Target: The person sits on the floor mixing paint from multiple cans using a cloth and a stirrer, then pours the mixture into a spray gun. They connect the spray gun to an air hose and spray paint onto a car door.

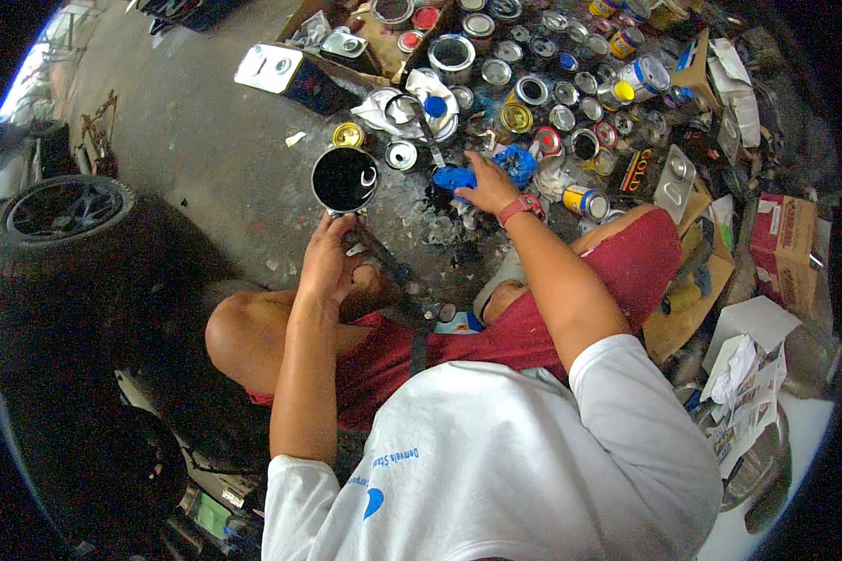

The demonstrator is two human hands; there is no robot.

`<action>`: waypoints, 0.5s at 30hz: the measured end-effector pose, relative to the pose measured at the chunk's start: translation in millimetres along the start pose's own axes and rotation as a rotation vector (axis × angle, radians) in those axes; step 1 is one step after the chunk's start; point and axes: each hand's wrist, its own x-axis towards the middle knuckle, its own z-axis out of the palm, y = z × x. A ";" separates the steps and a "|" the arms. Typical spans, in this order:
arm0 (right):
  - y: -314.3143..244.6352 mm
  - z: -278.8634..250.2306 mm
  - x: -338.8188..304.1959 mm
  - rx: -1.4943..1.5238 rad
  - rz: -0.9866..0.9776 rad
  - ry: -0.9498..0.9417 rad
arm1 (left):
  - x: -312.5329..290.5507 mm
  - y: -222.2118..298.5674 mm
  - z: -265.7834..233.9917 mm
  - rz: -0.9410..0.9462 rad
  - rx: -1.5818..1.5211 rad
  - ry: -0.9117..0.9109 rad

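My left hand (326,254) is closed at the near side of a round metal cup (317,192). Glossy black liquid shows inside the cup, and its lower part is hidden from above. My right hand (488,189), with a red watch on the wrist, has its thumb and fingers around a crumpled blue cloth or plastic (453,179). A ladle-like metal tool (429,136) reaches toward that blue bundle, its round end lying over white rags (374,114). Beside my fingers lies a second blue crumpled piece (515,165).
Many paint cans (450,54) crowd the floor ahead and right. A rectangular tin (285,77) stands at far left, near a yellow-rimmed can (349,136). A car wheel (61,229) lies left. Cardboard boxes (784,238) and crumpled paper (744,369) are at right.
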 end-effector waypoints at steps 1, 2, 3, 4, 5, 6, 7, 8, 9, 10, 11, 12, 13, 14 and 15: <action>-4.7 -4.0 -1.0 0.041 0.001 0.006 | 6.7 -9.0 1.7 -0.020 -0.045 -0.041; -9.4 -10.4 -0.8 0.074 -0.005 0.029 | 14.8 -16.1 3.5 -0.055 -0.018 -0.041; -12.8 -19.6 -3.2 0.095 0.008 0.063 | 21.1 -21.7 4.1 -0.087 -0.058 -0.036; -18.2 -27.0 -6.5 0.112 -0.014 0.143 | 26.7 -29.3 7.4 -0.151 -0.089 -0.020; -25.5 -35.1 -8.8 0.096 0.030 0.197 | 32.0 -35.1 10.8 -0.218 -0.120 0.004; -31.7 -48.6 -10.5 0.191 0.027 0.232 | 37.3 -39.6 14.8 -0.218 -0.161 0.006; -36.7 -68.1 -12.8 0.262 0.104 0.237 | 40.1 -41.8 16.8 -0.198 -0.143 -0.041; -40.0 -93.0 -18.1 0.343 0.078 0.323 | 42.2 -42.3 18.0 -0.193 -0.118 -0.062; -46.1 -115.5 -24.4 0.422 0.067 0.407 | 43.8 -42.1 19.0 -0.173 -0.092 -0.071; -49.1 -142.7 -31.6 0.435 0.085 0.533 | 46.1 -41.5 20.9 -0.169 -0.096 -0.081; -46.2 -174.2 -51.8 0.590 -0.020 0.655 | 47.7 -41.0 22.2 -0.154 -0.101 -0.081; -39.1 -209.8 -72.1 0.545 0.009 0.729 | 49.6 -40.1 23.4 -0.130 -0.086 -0.071; -30.1 -242.1 -97.4 0.673 -0.177 0.857 | 51.9 -38.9 24.4 -0.120 -0.111 -0.085; -18.7 -269.4 -133.6 0.598 -0.162 0.957 | 54.2 -38.2 25.4 -0.102 -0.118 -0.090; -4.7 -289.3 -158.3 0.520 -0.170 1.126 | 56.0 -37.6 26.5 -0.081 -0.107 -0.066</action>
